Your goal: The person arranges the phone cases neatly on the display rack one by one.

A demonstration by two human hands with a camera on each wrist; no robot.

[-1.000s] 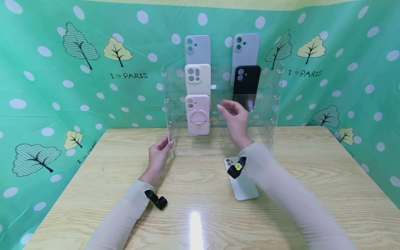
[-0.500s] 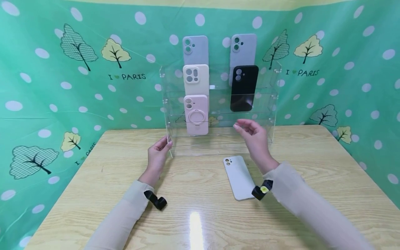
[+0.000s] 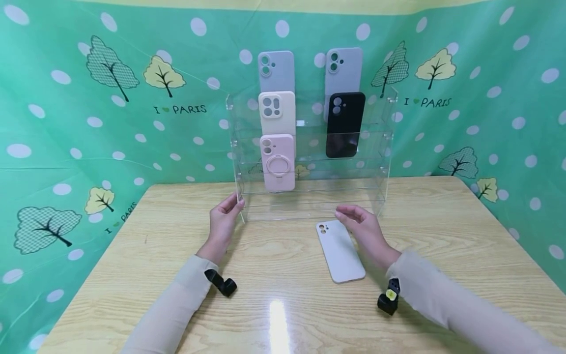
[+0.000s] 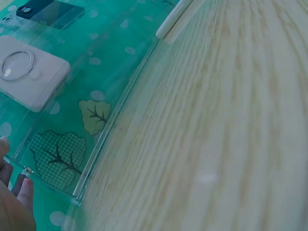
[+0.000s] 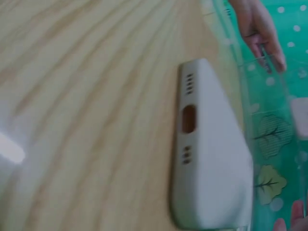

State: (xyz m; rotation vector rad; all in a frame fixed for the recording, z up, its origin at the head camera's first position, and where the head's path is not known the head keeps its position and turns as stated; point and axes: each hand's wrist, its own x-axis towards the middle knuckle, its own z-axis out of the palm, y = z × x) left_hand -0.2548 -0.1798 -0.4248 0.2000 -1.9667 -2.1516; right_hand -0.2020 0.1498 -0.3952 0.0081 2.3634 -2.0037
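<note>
My left hand [image 3: 224,221] pinches the lower left side panel of a clear acrylic display stand [image 3: 309,211], thumb in front and fingers behind. A white phone case [image 3: 341,253] lies back up on the table, its camera holes toward the stand. Over the case's upper right edge hovers my right hand [image 3: 364,233], fingers bent loosely with nothing between them. In the right wrist view the charging-port end of the white phone case [image 5: 216,159] faces the camera. On the stand's left side sits a pink phone case [image 3: 278,164] with a ring.
Above the pink one stand a cream phone case [image 3: 278,113] and a grey-blue phone case [image 3: 278,71]. A black phone case [image 3: 346,125] and another grey-blue phone case [image 3: 345,69] are at right. A green patterned cloth [image 3: 185,142] hangs behind the wooden table [image 3: 177,226].
My right hand has moved down from in front of the stand, near the black phone case, to the white phone case on the table. The left hand keeps its grip on the stand.
</note>
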